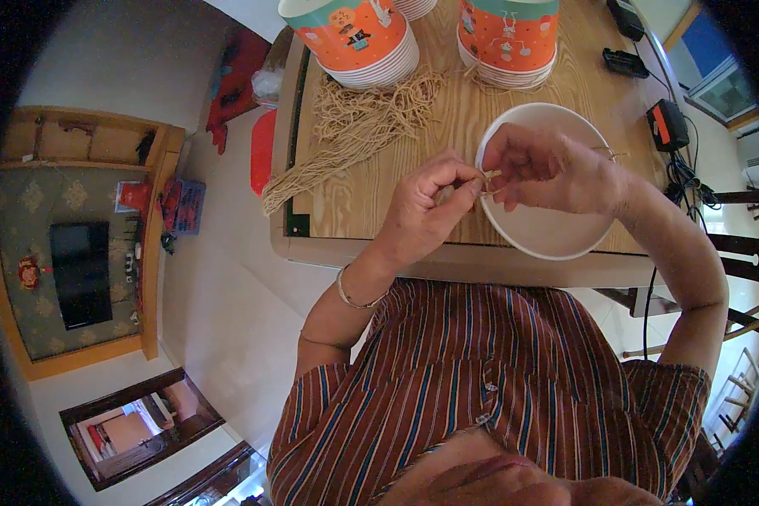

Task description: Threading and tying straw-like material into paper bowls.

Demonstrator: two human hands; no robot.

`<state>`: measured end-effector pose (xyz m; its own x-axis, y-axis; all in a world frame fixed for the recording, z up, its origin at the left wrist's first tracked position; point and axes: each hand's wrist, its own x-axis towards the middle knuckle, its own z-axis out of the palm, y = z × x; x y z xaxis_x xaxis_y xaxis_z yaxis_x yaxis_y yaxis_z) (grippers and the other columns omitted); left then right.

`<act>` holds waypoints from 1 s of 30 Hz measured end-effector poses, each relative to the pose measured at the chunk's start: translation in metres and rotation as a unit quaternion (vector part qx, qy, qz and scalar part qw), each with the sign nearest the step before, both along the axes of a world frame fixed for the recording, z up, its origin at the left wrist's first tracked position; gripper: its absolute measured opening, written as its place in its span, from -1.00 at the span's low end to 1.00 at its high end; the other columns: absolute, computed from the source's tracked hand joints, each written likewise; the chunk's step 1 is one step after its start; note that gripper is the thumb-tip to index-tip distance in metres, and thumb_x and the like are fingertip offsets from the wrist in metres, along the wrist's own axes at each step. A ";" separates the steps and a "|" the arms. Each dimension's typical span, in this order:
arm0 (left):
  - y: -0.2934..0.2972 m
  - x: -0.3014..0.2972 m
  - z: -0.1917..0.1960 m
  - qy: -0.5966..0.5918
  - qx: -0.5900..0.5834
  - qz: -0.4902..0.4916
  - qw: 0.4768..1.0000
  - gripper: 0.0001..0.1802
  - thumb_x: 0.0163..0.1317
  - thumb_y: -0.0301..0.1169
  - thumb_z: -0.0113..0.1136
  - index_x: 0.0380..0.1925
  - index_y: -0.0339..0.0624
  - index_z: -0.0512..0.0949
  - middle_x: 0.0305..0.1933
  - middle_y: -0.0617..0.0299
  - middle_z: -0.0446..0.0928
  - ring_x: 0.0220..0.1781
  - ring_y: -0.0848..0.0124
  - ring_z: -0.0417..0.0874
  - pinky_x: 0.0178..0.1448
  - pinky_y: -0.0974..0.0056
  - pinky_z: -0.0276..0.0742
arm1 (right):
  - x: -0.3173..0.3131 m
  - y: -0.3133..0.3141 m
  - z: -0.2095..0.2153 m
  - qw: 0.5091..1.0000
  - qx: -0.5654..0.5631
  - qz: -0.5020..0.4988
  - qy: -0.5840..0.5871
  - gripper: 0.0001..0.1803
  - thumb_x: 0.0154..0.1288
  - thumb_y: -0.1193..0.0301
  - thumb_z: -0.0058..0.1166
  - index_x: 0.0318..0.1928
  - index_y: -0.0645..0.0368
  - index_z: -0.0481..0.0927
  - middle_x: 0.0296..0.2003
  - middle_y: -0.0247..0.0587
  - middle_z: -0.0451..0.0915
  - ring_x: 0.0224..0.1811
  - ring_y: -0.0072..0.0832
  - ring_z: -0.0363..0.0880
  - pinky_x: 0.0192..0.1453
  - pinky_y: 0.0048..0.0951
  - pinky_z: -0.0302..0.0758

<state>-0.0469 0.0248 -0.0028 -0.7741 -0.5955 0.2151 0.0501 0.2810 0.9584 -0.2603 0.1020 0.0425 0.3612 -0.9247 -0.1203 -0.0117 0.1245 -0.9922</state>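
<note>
A brown striped shirt (489, 396) fills the foreground. Above it, the left hand (426, 207) and right hand (544, 169) both pinch a short tan cord (489, 177) over the rim of a white paper bowl (548, 232), which looks unfinished. Loose tan strings (346, 135) wait on the wooden tabletop (371, 202) before stacked orange-printed bowls (367, 42); nothing blocks the hands.

Dark wall screen (80, 274), apparently off, far left.
</note>
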 end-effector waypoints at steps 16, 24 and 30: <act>0.002 -0.001 0.007 -0.028 -0.027 0.014 0.999 -0.96 0.21 -0.58 0.18 -0.34 -0.32 0.57 -0.38 0.23 0.47 -0.29 0.47 0.50 -0.17 0.38 0.41 | 0.014 0.007 0.001 0.953 -0.169 -0.091 0.237 -0.91 0.30 0.49 0.09 -0.23 0.23 0.49 -0.46 -0.11 0.58 -0.40 -0.28 0.61 -0.25 -0.32 0.52; -0.001 0.006 -0.001 0.000 0.063 -0.039 0.997 -0.90 0.19 -0.62 0.20 -0.27 -0.33 0.57 -0.26 0.22 0.48 -0.19 0.46 0.50 -0.05 0.38 0.42 | 0.012 0.004 -0.001 0.957 -0.170 -0.084 0.220 -0.88 0.32 0.46 0.08 -0.24 0.26 0.46 -0.49 -0.07 0.54 -0.45 -0.24 0.55 -0.29 -0.28 0.48; 0.000 0.007 -0.008 0.036 0.052 -0.034 0.997 -0.87 0.17 -0.65 0.22 -0.26 -0.29 0.57 -0.23 0.26 0.49 -0.14 0.47 0.52 -0.01 0.37 0.43 | 0.012 0.003 -0.002 0.962 -0.158 -0.071 0.210 -0.87 0.32 0.46 0.09 -0.24 0.26 0.47 -0.50 -0.16 0.51 -0.45 -0.41 0.49 -0.29 -0.35 0.46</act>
